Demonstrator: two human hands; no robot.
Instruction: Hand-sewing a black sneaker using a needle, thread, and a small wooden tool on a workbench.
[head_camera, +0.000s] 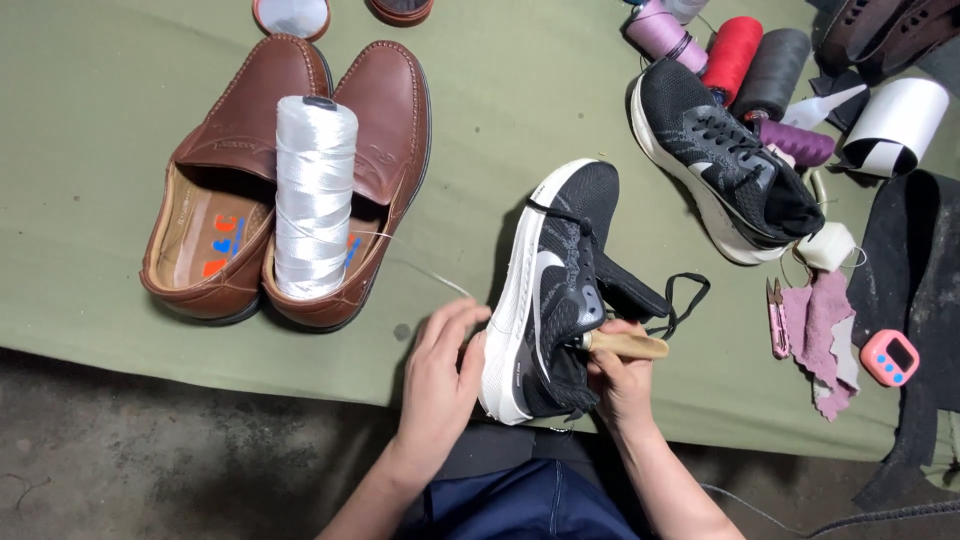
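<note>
Two brown leather shoes (290, 180) lie side by side at the left of the green worktop (100, 90), cradling one white thread spool (314, 195) so it cannot roll; its strand runs right toward the left hand (440, 375), whose fingers curl against the sole of one black sneaker (550, 290), apparently bracing it. Right hand (620, 380): fingers closed round a wooden-handled awl (630, 345) at the sneaker's upper. One matching sneaker (720, 160) farther right; four thread cones (740, 50) behind it; one pink timer (888, 357) at the right edge
</note>
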